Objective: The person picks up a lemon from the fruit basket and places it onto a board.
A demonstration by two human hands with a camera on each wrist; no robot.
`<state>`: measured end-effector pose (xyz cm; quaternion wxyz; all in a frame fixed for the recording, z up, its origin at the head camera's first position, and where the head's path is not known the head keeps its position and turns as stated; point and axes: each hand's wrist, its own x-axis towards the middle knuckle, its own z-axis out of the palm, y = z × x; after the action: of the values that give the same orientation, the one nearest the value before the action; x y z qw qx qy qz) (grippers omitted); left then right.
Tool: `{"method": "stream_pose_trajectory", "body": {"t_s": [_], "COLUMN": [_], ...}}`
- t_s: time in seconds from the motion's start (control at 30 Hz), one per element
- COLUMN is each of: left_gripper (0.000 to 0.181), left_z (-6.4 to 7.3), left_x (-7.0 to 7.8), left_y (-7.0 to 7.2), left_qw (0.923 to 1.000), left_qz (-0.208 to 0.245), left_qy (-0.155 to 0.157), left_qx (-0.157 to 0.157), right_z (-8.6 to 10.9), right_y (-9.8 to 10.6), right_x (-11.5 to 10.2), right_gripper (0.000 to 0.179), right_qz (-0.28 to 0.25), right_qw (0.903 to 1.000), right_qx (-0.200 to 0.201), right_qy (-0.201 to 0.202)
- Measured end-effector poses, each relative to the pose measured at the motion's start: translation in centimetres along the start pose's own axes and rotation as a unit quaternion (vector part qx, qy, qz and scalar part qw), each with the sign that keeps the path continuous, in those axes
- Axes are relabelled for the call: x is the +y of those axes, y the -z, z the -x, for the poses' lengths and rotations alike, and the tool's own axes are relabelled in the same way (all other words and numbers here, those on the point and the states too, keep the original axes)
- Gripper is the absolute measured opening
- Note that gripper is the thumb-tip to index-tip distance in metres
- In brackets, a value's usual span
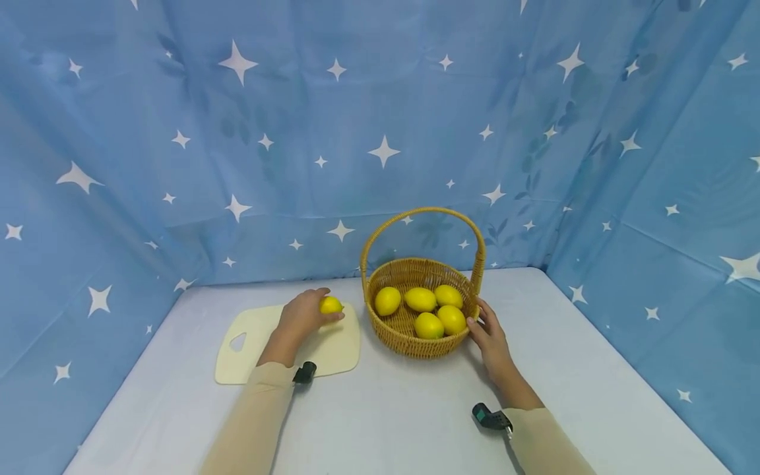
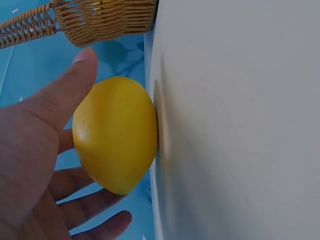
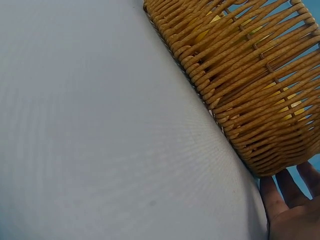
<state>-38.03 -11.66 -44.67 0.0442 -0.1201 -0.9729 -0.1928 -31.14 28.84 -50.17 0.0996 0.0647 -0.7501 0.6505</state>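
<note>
My left hand (image 1: 304, 313) is over the pale cutting board (image 1: 255, 356), its thumb and fingers around a yellow lemon (image 2: 117, 135). In the left wrist view the thumb lies along one side of the lemon, with several fingers behind it; the lemon is right at the pale surface. At the right side of the wicker basket (image 1: 418, 346), my right hand (image 1: 493, 340) touches the outer wall near the rim. Its fingers (image 3: 290, 187) look fairly straight against the weave in the right wrist view. Inside the basket lie several lemons (image 1: 420, 299).
The basket's tall arched handle (image 1: 424, 210) stands upright. A white cloth (image 1: 392, 415) covers the table. Blue star-patterned curtains (image 1: 380, 99) enclose the back and sides. The board has a cut-out grip hole (image 1: 238, 342) at its left end.
</note>
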Motion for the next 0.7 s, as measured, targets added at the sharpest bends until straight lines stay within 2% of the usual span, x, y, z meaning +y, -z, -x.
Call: {"method": "stream_pose_trajectory", "body": {"t_s": [0.2, 0.3, 0.37, 0.43, 0.57, 0.63, 0.7], "left_gripper": [0.077, 0.072, 0.065, 0.058, 0.046, 0.042, 0.041], "left_z": [0.2, 0.5, 0.9, 1.4, 2.4, 2.7, 2.7], "left_x": [0.0, 0.6, 1.4, 2.5, 5.1, 6.3, 7.4], "left_y": [1.1, 2.0, 2.4, 2.9, 3.2, 3.2, 3.0], "left_qw": [1.0000, 0.9996, 0.9980, 0.9923, 0.9665, 0.9552, 0.9483], "left_qz": [0.006, 0.008, 0.005, -0.003, -0.016, -0.019, -0.025], "left_qy": [0.001, -0.010, -0.043, -0.099, -0.220, -0.260, -0.288], "left_qx": [0.001, 0.024, 0.047, 0.075, 0.132, 0.140, 0.131], "right_z": [-0.1, -0.1, 0.1, 0.4, 0.9, 1.0, 1.0], "right_y": [0.0, -0.1, -0.1, -0.2, -0.3, -0.3, -0.2], "right_x": [0.1, -0.1, -0.7, -1.4, -2.7, -3.1, -3.2], "right_gripper": [0.057, 0.058, 0.060, 0.062, 0.064, 0.065, 0.066], "right_qz": [-0.006, -0.008, -0.013, -0.016, -0.007, -0.002, 0.000], "right_qw": [1.0000, 1.0000, 0.9999, 0.9998, 0.9999, 0.9999, 0.9999], "right_qx": [0.006, 0.003, -0.001, -0.002, -0.003, -0.007, -0.009], "right_qy": [0.001, -0.003, -0.008, -0.010, -0.014, -0.015, -0.013]}}
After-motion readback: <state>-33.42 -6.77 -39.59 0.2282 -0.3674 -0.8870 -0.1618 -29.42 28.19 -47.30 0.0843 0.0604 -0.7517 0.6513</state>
